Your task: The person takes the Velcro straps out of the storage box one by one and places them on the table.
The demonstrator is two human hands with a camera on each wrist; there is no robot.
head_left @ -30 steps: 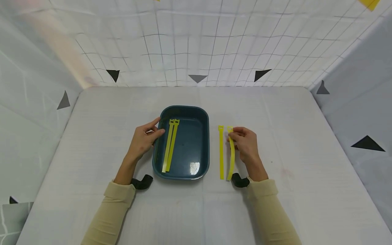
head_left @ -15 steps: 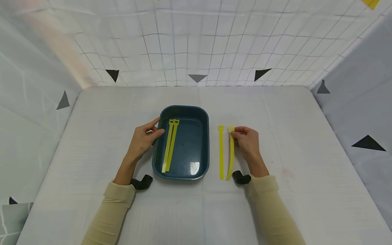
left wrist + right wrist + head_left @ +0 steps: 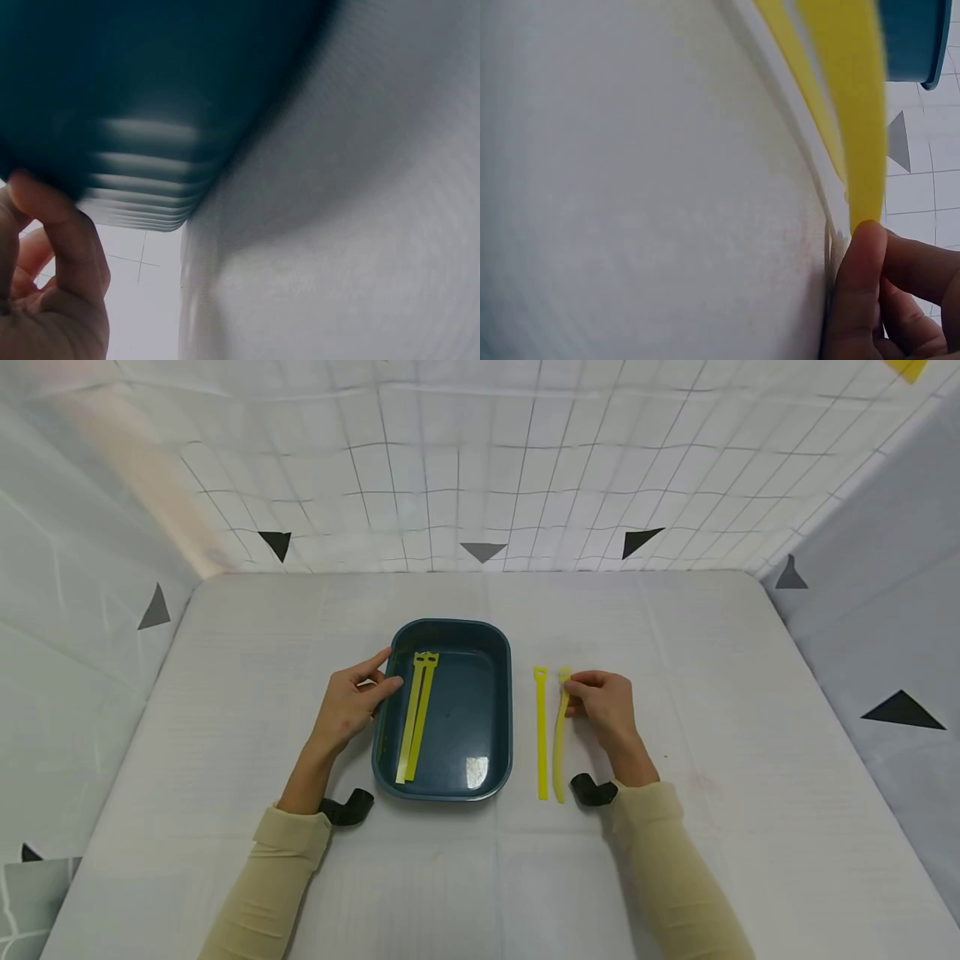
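Observation:
My left hand (image 3: 351, 702) holds the left side of a dark teal plastic tray (image 3: 506, 710), thumb over the rim and forefinger along the outer wall. In the left wrist view the fingers pinch the ribbed tray wall (image 3: 150, 161). Inside the tray lie flat yellow cable ties (image 3: 422, 718) with slotted heads, side by side on its left half. My right hand (image 3: 603, 702) pinches another yellow cable tie (image 3: 558, 743) near its head between thumb and forefinger, and its tail hangs toward me. Just left of it, one more yellow cable tie (image 3: 542, 735) lies straight on the table.
A white cloth covers the table (image 3: 435, 885). Black curved mounts (image 3: 349, 807) sit at both wrists. Behind the table rises a white gridded sheet (image 3: 480, 468) with dark triangle markers, and grey sheets hang at both sides.
The cable tie in my right hand has turned and swung slightly left, so it shows narrower now. My right forearm has shifted a little right. The left hand and tray stay put.

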